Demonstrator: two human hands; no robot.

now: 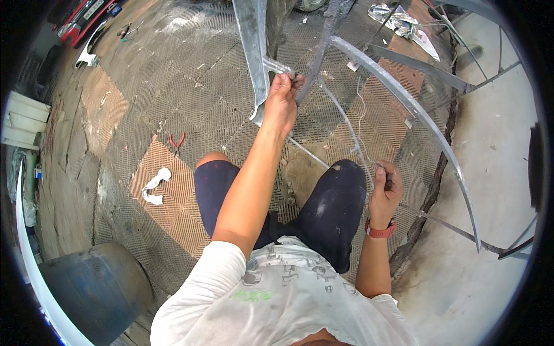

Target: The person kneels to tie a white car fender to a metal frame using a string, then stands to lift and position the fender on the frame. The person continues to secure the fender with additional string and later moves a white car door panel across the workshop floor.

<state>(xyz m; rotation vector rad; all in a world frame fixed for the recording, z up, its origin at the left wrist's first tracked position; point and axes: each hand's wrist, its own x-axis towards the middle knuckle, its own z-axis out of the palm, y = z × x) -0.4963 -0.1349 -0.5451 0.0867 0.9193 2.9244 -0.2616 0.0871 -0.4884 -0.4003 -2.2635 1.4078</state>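
My left hand [283, 104] reaches forward with its fingers closed in a pinch at the short arm of a long grey painted panel [252, 55]. What sits between those fingertips is too small to make out. Just right of them rises a rough grey metal stand post [318, 60]. Above my right knee, my right hand [385, 187] is curled closed, with thumb and forefinger pinching a thin white wire [363, 124]. The wire runs loosely up from there toward the stand. A curved grey strip [412, 106] hangs from the stand, arching down past my right hand.
Red-handled pliers [177, 142] and a crumpled white strip [156, 185] lie on the ribbed floor to the left. A dark blue barrel [95, 285] is at lower left. Thin metal rods [456, 230] cross the right side by a pale wall. Crumpled foil [398, 24] lies far right.
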